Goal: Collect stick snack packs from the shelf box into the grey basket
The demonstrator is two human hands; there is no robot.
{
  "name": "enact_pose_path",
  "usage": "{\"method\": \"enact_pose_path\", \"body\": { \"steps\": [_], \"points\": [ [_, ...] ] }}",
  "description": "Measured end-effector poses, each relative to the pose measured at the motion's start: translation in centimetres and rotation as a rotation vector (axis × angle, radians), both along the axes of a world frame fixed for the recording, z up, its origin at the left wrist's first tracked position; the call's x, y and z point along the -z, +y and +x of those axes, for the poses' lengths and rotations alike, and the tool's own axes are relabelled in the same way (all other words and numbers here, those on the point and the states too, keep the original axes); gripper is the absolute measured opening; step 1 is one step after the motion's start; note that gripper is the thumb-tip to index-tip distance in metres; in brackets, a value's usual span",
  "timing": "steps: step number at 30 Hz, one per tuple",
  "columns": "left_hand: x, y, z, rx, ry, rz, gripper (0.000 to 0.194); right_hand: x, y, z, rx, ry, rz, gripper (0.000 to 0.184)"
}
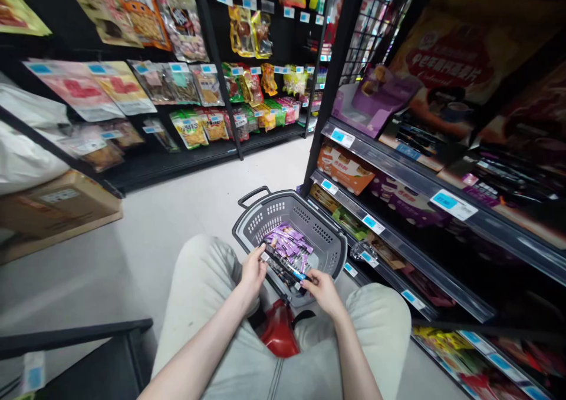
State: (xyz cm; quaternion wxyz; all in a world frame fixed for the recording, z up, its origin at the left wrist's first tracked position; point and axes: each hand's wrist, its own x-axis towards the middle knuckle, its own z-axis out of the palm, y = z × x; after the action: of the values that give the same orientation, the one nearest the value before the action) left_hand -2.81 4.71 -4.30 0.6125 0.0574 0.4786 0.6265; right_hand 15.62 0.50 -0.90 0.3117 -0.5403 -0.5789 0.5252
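A grey plastic shopping basket (326, 250) stands on the floor between my knees. Inside it lies a loose pile of small purple packets (289, 239), with dark packets partly hidden nearer to me. My left hand (253, 273) is closed on one end of a long, narrow dark packet (282, 264), above the basket's near side. The other end, by a blue patch, is pinched in the fingers of my right hand (324, 291). The print on this packet is too small to read. Below the basket, a red object (279, 330) shows between my legs.
Close on the right, a dark shelf unit (375, 149) carries boxes and packets behind price labels. Bagged snacks (190, 129) fill the shelves ahead. A cardboard box (62, 202) sits at left, and a black frame (75, 332) at lower left. Pale floor (194, 194) lies between.
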Motion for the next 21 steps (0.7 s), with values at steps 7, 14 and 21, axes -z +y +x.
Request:
{"method": "enact_pose_path", "body": {
  "steps": [7,14,21],
  "points": [
    [-0.9,-0.6,0.6,0.227,0.161,0.056,0.024,0.7,1.6,3.8,0.368,0.154,0.050,0.022],
    [0.1,-2.2,2.8,0.958,0.270,0.006,0.041,0.7,1.7,5.9,0.769,-0.020,0.192,0.028],
    [0.2,-4.0,4.1,1.306,0.593,0.387,0.028,-3.1,-0.7,2.2,0.423,-0.369,0.636,0.017]
  ]
}}
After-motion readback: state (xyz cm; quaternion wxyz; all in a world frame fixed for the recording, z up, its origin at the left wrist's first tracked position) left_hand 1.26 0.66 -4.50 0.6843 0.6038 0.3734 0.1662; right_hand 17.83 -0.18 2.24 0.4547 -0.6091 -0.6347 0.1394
